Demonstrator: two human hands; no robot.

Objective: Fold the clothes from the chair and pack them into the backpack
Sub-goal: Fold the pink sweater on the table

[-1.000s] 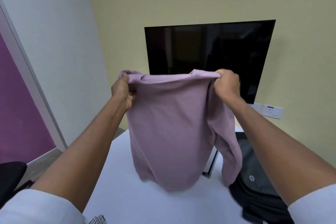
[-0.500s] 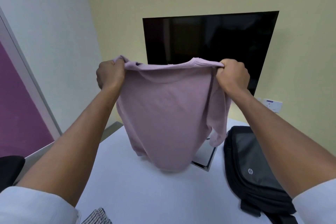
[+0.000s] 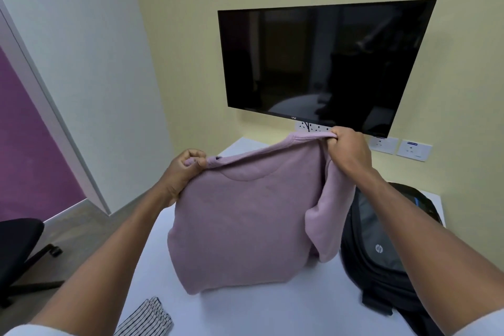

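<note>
Over the white table (image 3: pixel 245 314), both hands pinch the pink sweatshirt (image 3: pixel 245 226); left hand (image 3: pixel 185 169) and right hand (image 3: pixel 349 147) should lower it flat.

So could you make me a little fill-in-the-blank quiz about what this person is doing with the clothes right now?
1. Both hands, the left hand and the right hand, grip the top edge of a ____ sweater.
2. The black backpack lies on the white table to the ____ of the sweater.
3. A folded ____ garment lies at the table's near edge.
4. On the wall behind hangs a dark ____.

Missing words: pink; right; striped; screen
</note>
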